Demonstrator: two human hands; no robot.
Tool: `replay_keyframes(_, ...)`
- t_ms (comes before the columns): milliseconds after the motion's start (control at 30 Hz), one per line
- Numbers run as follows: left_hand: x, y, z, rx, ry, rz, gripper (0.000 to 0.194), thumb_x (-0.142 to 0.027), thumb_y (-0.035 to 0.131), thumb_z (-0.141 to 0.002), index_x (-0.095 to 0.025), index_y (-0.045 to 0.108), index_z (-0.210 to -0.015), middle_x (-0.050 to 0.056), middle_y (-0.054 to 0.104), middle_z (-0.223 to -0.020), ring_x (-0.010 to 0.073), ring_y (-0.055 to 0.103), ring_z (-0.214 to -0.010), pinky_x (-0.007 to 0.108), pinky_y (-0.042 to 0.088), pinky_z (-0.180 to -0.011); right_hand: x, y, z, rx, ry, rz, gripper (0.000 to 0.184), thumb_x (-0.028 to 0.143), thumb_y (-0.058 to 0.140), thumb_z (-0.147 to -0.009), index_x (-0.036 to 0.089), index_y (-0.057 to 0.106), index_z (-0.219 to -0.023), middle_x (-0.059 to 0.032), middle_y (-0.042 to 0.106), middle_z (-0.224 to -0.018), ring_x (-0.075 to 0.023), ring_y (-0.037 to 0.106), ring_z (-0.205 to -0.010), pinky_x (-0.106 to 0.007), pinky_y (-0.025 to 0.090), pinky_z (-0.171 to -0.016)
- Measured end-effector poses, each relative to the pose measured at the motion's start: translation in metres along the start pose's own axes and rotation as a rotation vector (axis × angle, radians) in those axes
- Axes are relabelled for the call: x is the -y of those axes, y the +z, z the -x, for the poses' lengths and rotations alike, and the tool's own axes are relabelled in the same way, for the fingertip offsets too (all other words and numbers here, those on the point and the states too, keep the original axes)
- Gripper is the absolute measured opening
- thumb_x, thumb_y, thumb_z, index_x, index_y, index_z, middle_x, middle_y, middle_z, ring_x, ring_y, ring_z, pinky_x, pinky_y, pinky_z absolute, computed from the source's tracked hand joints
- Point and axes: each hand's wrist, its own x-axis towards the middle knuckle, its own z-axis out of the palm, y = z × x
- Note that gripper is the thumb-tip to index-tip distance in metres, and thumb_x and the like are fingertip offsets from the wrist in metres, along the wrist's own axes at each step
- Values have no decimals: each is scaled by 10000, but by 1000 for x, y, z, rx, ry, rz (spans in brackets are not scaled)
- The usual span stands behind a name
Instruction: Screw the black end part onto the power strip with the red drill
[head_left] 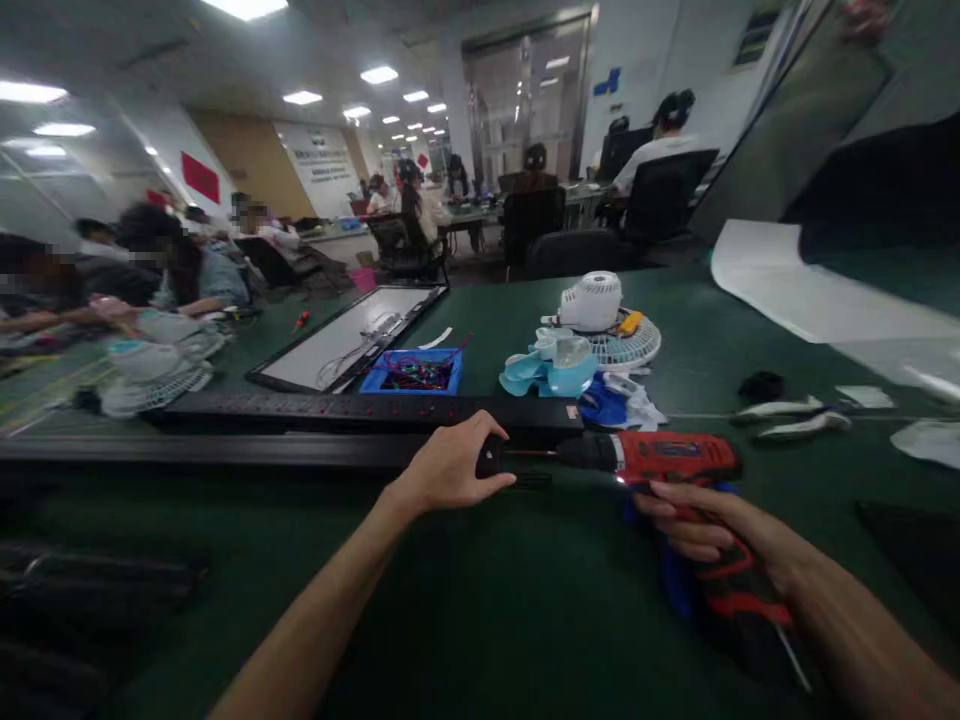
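My left hand is wrapped over the right end of a long black bar, thumb and fingers on either side of its end cap. My right hand grips a red and black cordless drill by its handle, with fingers near the trigger. The long thin bit points left and its tip meets the end cap, or comes very close; the exact contact is too small to tell. A small light glows by the chuck. Behind lies a second black bar with reddish dots along its top.
Beyond the bars are a blue tray of wires, a flat framed panel, light-blue fan blades and a white fan housing on a grille. Pliers-like tools lie right. Several people sit at tables behind.
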Motion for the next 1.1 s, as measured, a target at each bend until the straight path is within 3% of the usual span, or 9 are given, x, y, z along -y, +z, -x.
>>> replay_keyframes(467, -2, -1, 0, 7, 6, 11, 473, -431, 776, -879, -221, 554, -1240, 81, 659, -1224, 287, 679, -1081, 462, 558, -945, -5, -5, -1, 33, -40, -13, 349, 370, 869, -840, 136, 661, -686, 139, 343, -436, 2, 78, -380, -114, 372, -362)
replay_keyframes(1100, -1, 0, 0, 1, 13, 11, 480, -435, 781, -873, -226, 554, -1240, 71, 656, -1224, 280, 681, -1071, 455, 562, -936, 2, 8, 3, -26, -32, -20, 356, 362, 943, -748, 127, 692, -658, 125, 375, -454, 3, 106, -392, -118, 407, -359)
